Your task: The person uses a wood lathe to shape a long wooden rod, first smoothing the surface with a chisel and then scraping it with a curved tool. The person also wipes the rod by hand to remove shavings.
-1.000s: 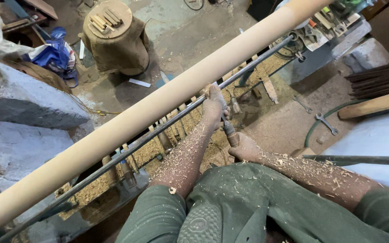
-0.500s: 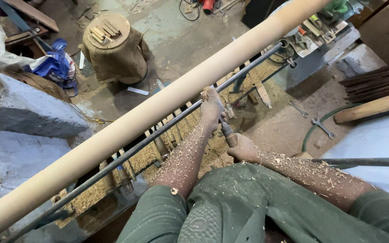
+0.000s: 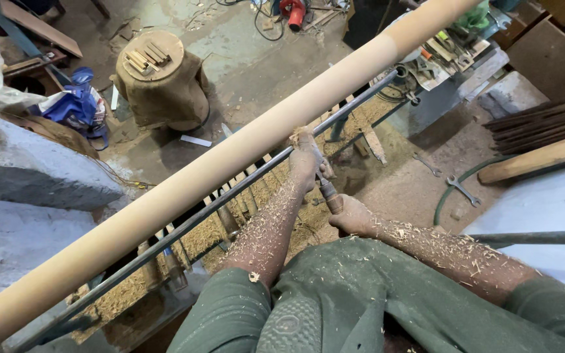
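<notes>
Grip: right hand [image 3: 354, 218] clenched on brown wooden-handled turning chisel [image 3: 327, 188]; left hand [image 3: 305, 160] clasping its blade against the dark metal rail [image 3: 243, 189].
Workpiece: long pale wooden pole [image 3: 230, 153], just beyond rail.

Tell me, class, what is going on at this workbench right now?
A person is working a long round wooden pole mounted across a lathe. The left hand presses a turning chisel down on the metal rest bar beside the pole, while the right hand holds its handle end. Shavings cover both forearms and the floor. Two wrenches lie on the floor nearby.
</notes>
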